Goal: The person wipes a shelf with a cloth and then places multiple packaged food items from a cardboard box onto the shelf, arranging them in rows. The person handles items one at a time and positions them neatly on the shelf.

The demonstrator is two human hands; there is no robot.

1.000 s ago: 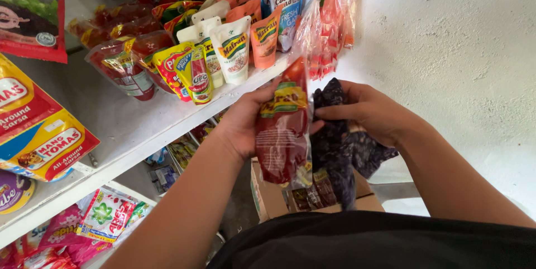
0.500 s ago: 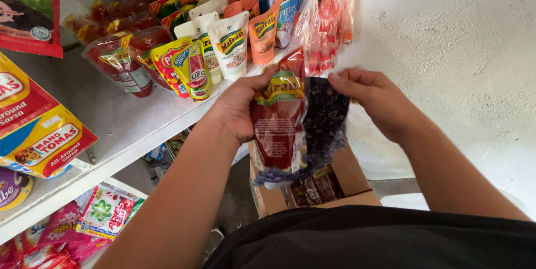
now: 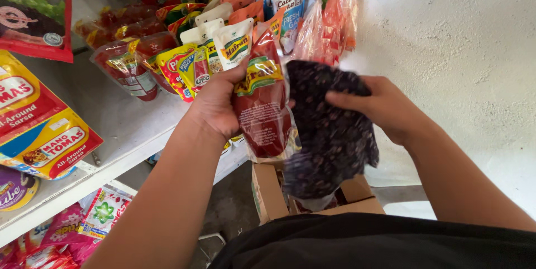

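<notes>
My left hand [image 3: 215, 104] grips a red sauce pouch [image 3: 261, 104] with a yellow-green label band, upright, just right of its fingers. My right hand [image 3: 385, 107] pinches a dark patterned cloth [image 3: 332, 135] touching the pouch. Below both hands sits an open cardboard box [image 3: 268, 193].

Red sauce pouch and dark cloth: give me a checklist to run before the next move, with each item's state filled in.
1. Left hand grips the red sauce pouch firmly: ok, fingers wrap its left edge.
2. Right hand holds the dark patterned cloth: ok, bunched in its grip, the rest hanging down.
3. Cloth touches the pouch: ok, it lies against the pouch's right side.
4. Pouch is sealed and clean: cannot tell, its back is hidden.
5. Free spot on the white shelf: ok, bare board shows left of the standing pouches.
6. Cardboard box below is open: ok, flaps up; contents mostly hidden by the cloth.
</notes>
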